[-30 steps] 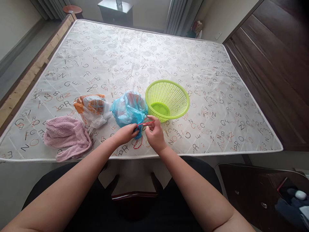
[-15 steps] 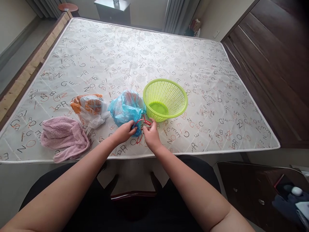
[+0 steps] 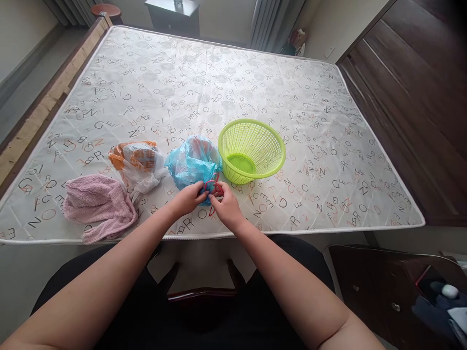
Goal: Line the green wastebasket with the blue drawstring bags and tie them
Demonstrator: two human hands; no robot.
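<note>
A blue plastic bag (image 3: 193, 163) with something bulky inside lies on the mattress, its gathered neck toward me. Red string (image 3: 215, 185) runs around that neck and between my fingers. My left hand (image 3: 190, 198) pinches the bag's neck and string from the left. From the right, my right hand (image 3: 225, 204) is closed on the red string, its fingertips close to the left ones. A lime-green plastic basket (image 3: 251, 148) stands upright just beyond my right hand, touching or nearly touching the bag. What the bag holds cannot be made out.
Left of the blue bag lies a white and orange plastic bag (image 3: 136, 163). A pink towel (image 3: 98, 204) is crumpled at the near left edge of the mattress (image 3: 314, 97). A dark wooden headboard (image 3: 394, 107) rises on the right. A nightstand (image 3: 173, 17) stands beyond the far edge.
My right hand has moved slightly left, closer to my left hand, bringing the red string in against the bag's neck. The bags, basket and towel stay where they were.
</note>
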